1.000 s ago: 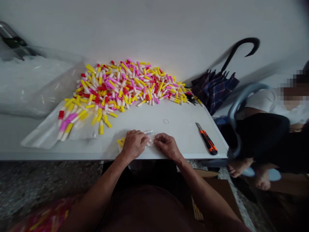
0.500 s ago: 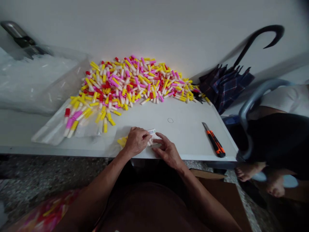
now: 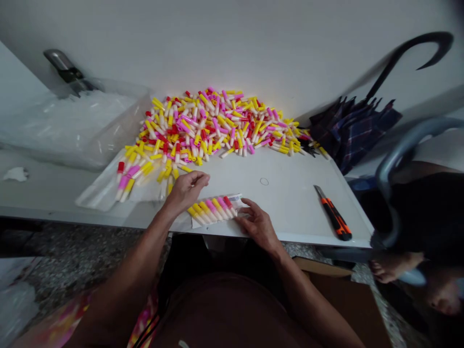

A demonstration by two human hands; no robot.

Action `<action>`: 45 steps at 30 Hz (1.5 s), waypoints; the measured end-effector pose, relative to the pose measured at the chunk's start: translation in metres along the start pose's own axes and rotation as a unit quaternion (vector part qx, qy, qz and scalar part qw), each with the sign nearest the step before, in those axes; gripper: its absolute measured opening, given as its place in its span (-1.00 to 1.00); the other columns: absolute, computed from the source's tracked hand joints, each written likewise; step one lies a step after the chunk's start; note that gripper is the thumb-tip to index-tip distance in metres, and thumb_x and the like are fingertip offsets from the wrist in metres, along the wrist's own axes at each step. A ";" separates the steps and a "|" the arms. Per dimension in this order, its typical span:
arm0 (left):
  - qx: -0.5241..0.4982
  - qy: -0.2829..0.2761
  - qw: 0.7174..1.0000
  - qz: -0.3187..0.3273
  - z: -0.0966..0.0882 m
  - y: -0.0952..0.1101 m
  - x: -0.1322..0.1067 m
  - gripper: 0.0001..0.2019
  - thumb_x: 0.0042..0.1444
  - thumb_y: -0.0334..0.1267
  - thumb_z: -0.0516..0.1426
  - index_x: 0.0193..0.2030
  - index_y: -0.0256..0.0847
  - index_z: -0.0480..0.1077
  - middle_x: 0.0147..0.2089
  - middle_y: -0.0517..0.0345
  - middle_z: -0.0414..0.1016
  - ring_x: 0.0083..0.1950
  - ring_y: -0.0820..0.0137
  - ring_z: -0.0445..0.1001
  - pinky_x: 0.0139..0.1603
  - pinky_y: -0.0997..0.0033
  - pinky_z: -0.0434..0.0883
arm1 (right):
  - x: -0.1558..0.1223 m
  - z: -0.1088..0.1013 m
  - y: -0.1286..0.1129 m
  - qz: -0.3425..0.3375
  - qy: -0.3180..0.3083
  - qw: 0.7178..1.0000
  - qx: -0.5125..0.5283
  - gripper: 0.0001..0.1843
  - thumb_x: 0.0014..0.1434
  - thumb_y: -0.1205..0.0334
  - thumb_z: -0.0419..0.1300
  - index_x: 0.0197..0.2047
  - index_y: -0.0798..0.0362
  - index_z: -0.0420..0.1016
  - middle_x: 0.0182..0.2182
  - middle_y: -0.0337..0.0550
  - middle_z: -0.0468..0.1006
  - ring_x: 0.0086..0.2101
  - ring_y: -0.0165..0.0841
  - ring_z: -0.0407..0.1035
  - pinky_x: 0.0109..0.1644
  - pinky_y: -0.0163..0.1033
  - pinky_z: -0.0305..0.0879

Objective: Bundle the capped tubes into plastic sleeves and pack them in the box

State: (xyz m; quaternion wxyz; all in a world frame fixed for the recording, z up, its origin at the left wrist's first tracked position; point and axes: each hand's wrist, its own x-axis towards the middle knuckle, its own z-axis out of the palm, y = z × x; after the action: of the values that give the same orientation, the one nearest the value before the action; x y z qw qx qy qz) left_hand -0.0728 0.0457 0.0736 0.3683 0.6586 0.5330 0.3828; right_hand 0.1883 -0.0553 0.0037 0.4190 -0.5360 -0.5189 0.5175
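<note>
Head view: your right hand [image 3: 258, 225] lies low over the near edge of the bench [image 3: 290, 193], fingers stretched out and only slightly bent, the fingertips [image 3: 242, 211] resting on the right end of a small clear packet [image 3: 214, 210]; it presses on the packet rather than closing around it. The packet lies flat on the bench just in front of you, between your two hands, with a row of yellow, pink and red capped tubes side by side inside it. Your left hand [image 3: 185, 190] sits just beyond the packet's left end, fingers curled in with the thumb drawn close to the fingertips; whether it pinches anything cannot be told. Behind it, a big loose pile of tubes [image 3: 217, 126] spreads toward the wall, and a second filled packet [image 3: 123, 181] lies to the left. Clear plastic bags [image 3: 72, 121] are heaped at the far left. An orange and black utility knife [image 3: 333, 219] lies well to the right, near a folded plaid umbrella [image 3: 357, 128].
</note>
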 end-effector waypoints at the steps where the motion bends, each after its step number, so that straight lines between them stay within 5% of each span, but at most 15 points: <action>1: 0.008 -0.010 1.000 0.000 0.001 -0.002 -0.004 -0.65 0.29 0.07 0.16 -0.18 -0.19 0.57 -0.23 0.11 0.64 -0.18 0.31 0.54 -0.16 0.38 0.41 | 0.000 0.000 -0.001 0.003 0.000 1.000 0.000 -0.30 0.22 0.03 0.40 0.37 -0.06 0.35 -0.03 -0.05 0.64 -0.53 -0.49 0.38 -0.46 -0.32 0.38; 11: 0.089 -0.063 0.994 -0.026 0.016 -0.014 -0.012 -0.62 0.29 0.11 0.15 -0.10 -0.18 0.56 -0.20 0.11 0.62 -0.20 0.30 0.53 -0.15 0.35 0.40 | 0.000 0.000 -0.003 0.007 -0.004 1.000 0.013 -0.30 0.22 0.05 0.41 0.37 -0.07 0.34 -0.03 -0.05 0.63 -0.53 -0.47 0.38 -0.48 -0.29 0.35; 16: 0.259 -0.120 0.958 -0.024 0.040 -0.005 -0.009 -0.61 0.24 0.14 0.22 -0.10 -0.16 0.59 -0.12 -0.03 0.65 -0.07 0.15 0.56 -0.10 0.27 0.37 | 0.002 0.002 -0.004 0.014 0.017 1.000 -0.012 -0.27 0.19 0.10 0.40 0.38 -0.08 0.33 0.02 -0.03 0.60 -0.49 -0.46 0.42 -0.43 -0.28 0.36; 20: 0.286 -0.120 0.950 -0.039 0.056 0.002 -0.010 -0.58 0.22 0.12 0.24 0.00 -0.18 0.58 -0.13 -0.07 0.67 -0.05 0.10 0.58 -0.09 0.26 0.35 | 0.006 0.007 -0.005 -0.006 0.015 1.000 0.004 -0.29 0.16 0.11 0.42 0.34 -0.03 0.37 -0.07 -0.06 0.63 -0.35 -0.38 0.47 -0.27 -0.25 0.41; 23: 0.254 -0.143 0.954 -0.065 0.055 0.004 -0.007 -0.61 0.19 0.13 0.24 -0.11 -0.17 0.61 -0.17 -0.02 0.67 -0.13 0.16 0.58 -0.19 0.31 0.31 | 0.009 0.010 -0.005 -0.012 0.007 0.999 0.040 -0.34 0.15 0.12 0.42 0.29 0.00 0.40 -0.16 -0.10 0.66 -0.26 -0.32 0.51 -0.11 -0.19 0.44; 27: 0.194 -0.195 0.958 -0.079 0.046 0.005 -0.005 -0.64 0.16 0.08 0.20 -0.41 -0.17 0.56 -0.48 0.16 0.51 -0.40 0.31 0.44 -0.36 0.35 0.20 | 0.009 0.013 -0.005 -0.023 0.021 0.997 0.075 -0.42 0.15 0.12 0.41 0.22 0.00 0.47 -0.21 -0.13 0.67 -0.23 -0.29 0.53 -0.02 -0.14 0.45; 34: -0.014 -0.223 0.969 -0.102 0.040 0.004 -0.015 -0.65 0.12 0.09 0.23 -0.39 -0.20 0.48 -0.49 0.25 0.38 -0.46 0.43 0.30 -0.42 0.42 0.18 | 0.004 0.017 -0.006 -0.063 0.033 0.992 0.106 -0.51 0.19 0.06 0.41 0.17 -0.04 0.56 -0.22 -0.15 0.66 -0.20 -0.30 0.52 0.03 -0.11 0.44; 41: -0.128 -0.275 0.935 -0.182 0.035 0.008 -0.028 -0.60 0.05 0.09 0.33 -0.23 -0.25 0.58 -0.37 0.15 0.55 -0.40 0.40 0.43 -0.35 0.41 0.33 | 0.010 -0.009 -0.038 -0.031 0.080 0.996 0.039 -0.49 0.22 -0.18 0.36 0.05 0.01 0.58 -0.33 -0.15 0.56 -0.40 -0.35 0.40 -0.44 -0.29 0.31; 45: -0.223 -0.280 0.907 -0.224 0.043 0.009 -0.037 -0.63 -0.02 0.02 0.40 -0.24 -0.25 0.57 -0.39 0.16 0.55 -0.43 0.42 0.44 -0.35 0.41 0.35 | 0.018 -0.020 -0.054 -0.005 -0.065 0.996 -0.059 -0.49 0.29 -0.24 0.28 -0.35 0.08 0.58 -0.53 -0.24 0.40 -0.50 -0.43 0.21 -0.46 -0.32 0.16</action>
State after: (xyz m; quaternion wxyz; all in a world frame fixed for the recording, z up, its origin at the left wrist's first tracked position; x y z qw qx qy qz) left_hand -0.0358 0.0042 0.0592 0.7155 0.5031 0.4421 0.1987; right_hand 0.1999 -0.0301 0.0575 0.3544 -0.5224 -0.5770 0.5182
